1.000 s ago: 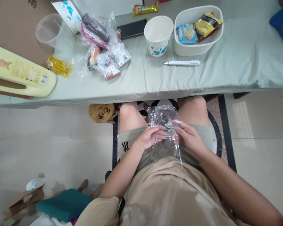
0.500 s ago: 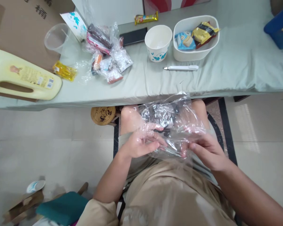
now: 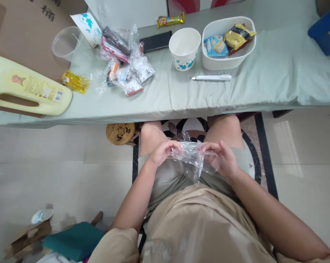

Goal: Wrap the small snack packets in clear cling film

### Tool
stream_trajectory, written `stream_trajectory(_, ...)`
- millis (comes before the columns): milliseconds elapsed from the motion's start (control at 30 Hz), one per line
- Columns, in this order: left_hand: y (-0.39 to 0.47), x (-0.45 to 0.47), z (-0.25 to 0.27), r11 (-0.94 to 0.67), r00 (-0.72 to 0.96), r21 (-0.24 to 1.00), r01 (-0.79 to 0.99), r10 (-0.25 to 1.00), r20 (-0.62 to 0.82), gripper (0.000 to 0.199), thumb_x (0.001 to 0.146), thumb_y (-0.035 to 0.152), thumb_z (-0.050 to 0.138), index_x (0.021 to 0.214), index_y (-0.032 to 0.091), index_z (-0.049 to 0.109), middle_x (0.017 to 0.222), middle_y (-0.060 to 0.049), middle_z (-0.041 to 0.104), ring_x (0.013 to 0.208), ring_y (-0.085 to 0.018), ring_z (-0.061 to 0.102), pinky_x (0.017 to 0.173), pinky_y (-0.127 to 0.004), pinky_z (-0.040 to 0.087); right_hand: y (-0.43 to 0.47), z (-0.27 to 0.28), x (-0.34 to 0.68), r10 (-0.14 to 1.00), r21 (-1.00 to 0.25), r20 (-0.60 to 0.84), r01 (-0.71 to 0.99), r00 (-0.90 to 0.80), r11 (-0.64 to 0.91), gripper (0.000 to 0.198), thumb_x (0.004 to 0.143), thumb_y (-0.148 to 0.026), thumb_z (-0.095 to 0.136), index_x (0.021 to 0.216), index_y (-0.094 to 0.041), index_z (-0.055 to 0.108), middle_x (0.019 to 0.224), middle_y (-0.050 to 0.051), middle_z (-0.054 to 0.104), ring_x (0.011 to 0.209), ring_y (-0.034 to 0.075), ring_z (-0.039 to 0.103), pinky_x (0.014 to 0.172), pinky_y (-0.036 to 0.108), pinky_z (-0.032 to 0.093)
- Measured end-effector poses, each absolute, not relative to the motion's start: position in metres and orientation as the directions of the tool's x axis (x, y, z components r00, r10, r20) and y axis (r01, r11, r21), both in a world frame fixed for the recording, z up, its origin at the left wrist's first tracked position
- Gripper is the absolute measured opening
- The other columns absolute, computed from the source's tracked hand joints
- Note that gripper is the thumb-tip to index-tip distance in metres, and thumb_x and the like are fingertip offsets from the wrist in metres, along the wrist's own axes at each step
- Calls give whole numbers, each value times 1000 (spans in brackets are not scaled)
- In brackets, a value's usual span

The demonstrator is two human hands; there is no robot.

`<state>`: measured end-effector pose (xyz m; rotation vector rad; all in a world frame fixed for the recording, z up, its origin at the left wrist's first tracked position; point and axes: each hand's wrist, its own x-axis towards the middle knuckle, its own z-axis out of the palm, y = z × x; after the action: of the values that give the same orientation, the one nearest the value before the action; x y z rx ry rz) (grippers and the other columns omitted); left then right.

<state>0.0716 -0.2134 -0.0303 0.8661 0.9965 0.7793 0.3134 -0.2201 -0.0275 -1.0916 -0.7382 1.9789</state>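
A crumpled clear plastic bag is stretched between my two hands above my lap. My left hand has its fingers curled round the bag's left side. On the other side, my right hand grips the bag with its fingers bent, the thumb side raised. Part of the bag hangs down in a point between the hands. Through the film I see only my shorts and the floor; no contents show.
On the cloth-covered table are wrapped snacks, a phone, a paper cup, a white tub with snack packets and a white pen. A yellow jug lies left. A stool stands below.
The bag was spread wide over my knees and is now gathered into a smaller bundle. My hands have drawn closer together, the right one moving left and slightly up.
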Motion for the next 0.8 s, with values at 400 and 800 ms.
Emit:
stream_trajectory(400,-213,72,-28,443,147,896,-40,889,-433,59,69,26,81,117,23,47,89,0,70,68,-8,60,64,-21,43,-216,-39,310,882,-881,-438,-114,-173,-459,60,71,-35,82,123,-25,54,83,-2,62,73,14,60,70,28,52)
stream_trajectory(800,-221,72,-38,442,241,849,-288,892,-383,64,59,47,92,110,17,69,111,-9,73,104,-23,68,91,-31,51,-226,-33,293,823,-903,-385,-12,-417,-429,31,79,-47,75,80,-19,64,78,4,68,74,18,61,73,33,50)
